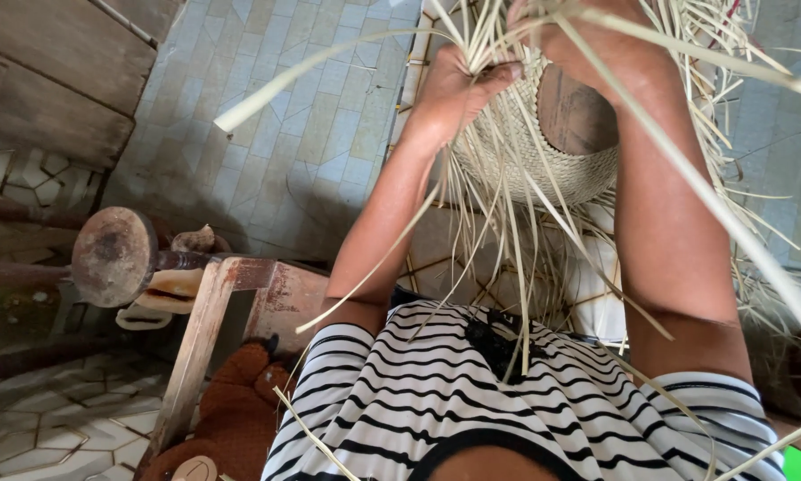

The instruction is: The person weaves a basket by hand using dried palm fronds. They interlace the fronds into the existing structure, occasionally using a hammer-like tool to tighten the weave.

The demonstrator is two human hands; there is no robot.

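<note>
The person looks down over a black-and-white striped shirt (471,392) at a half-woven straw basket (543,151) held up at the far side of the scene, right of centre. The left hand (458,85) is closed on a bunch of loose pale straw strips (498,240) at the basket's left edge, its fingers pinched shut around them. The right hand (587,44) lies on the basket's far top edge, partly cut off by the frame and screened by strips, so whether it grips cannot be told. The two hands sit near each other, with the basket between and below them.

Unwoven strips fan out from the basket in all directions; many hang down toward the shirt, and one long flat strip runs left over the tiled floor (276,151) (grey-blue tiles in a slanted pattern).

At the near left stands a worn wooden frame (209,330) with a rusty round metal disc (113,256) just beside its far end. Below the frame, a brown soft toy (240,410) lies on the floor. No packages, labels or signs can be made out
</note>
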